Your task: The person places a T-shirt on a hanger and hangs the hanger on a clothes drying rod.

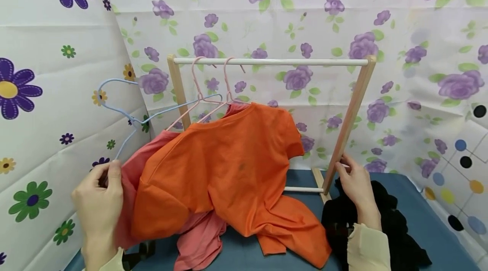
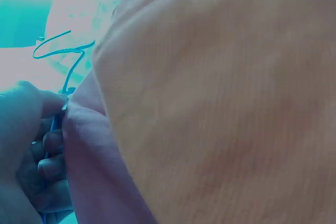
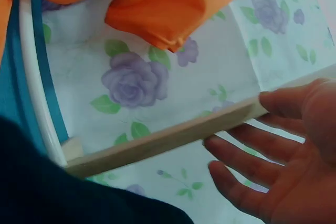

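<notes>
My left hand [image 1: 100, 199] grips a light blue clothes hanger [image 1: 121, 111] by its lower part, beside the hanging shirts; the left wrist view shows its fingers curled round the blue wire [image 2: 54, 123]. With thumb and fingers on either side, my right hand [image 1: 356, 184] pinches the right wooden post [image 1: 348, 125] of a small clothes rack. From the rack's white rail [image 1: 274, 62] hang two pink hangers [image 1: 198, 87]. An orange T-shirt [image 1: 228, 165] hangs in front, largely covering a pink shirt [image 1: 152, 148] behind it.
Black cloth [image 1: 392, 224] lies heaped on the blue tabletop [image 1: 404, 190] by the rack's right foot. Low on the rack runs a white crossbar [image 1: 303, 189]. Flower-patterned sheets [image 1: 282, 21] stand behind and to the left.
</notes>
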Tool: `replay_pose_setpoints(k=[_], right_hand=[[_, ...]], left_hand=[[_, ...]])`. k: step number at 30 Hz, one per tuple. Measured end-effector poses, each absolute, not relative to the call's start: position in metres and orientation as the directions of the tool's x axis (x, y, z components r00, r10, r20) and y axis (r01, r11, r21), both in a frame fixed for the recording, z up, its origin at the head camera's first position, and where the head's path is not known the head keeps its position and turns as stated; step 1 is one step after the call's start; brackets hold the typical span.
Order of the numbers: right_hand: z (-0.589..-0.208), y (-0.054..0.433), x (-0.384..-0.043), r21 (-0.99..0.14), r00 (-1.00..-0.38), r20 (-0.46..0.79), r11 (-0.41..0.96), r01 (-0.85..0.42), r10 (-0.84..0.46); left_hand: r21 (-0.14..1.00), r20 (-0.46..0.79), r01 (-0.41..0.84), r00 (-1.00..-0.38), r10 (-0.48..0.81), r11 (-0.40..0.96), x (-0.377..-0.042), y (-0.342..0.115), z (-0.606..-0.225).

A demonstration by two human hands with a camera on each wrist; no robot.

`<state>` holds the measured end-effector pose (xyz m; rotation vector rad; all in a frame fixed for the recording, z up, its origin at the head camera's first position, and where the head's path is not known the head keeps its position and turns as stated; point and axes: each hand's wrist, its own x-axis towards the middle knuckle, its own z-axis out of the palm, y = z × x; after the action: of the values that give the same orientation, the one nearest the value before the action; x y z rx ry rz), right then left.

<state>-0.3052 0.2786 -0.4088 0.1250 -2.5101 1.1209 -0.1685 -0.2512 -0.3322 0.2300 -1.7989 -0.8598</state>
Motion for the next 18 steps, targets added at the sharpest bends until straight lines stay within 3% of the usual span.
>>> replay_pose_setpoints(k=[9,18], right_hand=[[-0.400,0.298,-0.284,-0.630,-0.967,0.248,0.749,-0.206,-0.058],[-0.393,0.309,-0.265,-0.593,-0.968,0.239,0.778,-0.209,-0.078]], left_hand=[[0.632,0.762,0.218,-0.348,-0.546,0.744,-0.160,-0.257,-0.329],[0.639,0.765,0.248,-0.303,-0.568,0.728,-0.153,-0.258,-0.327]])
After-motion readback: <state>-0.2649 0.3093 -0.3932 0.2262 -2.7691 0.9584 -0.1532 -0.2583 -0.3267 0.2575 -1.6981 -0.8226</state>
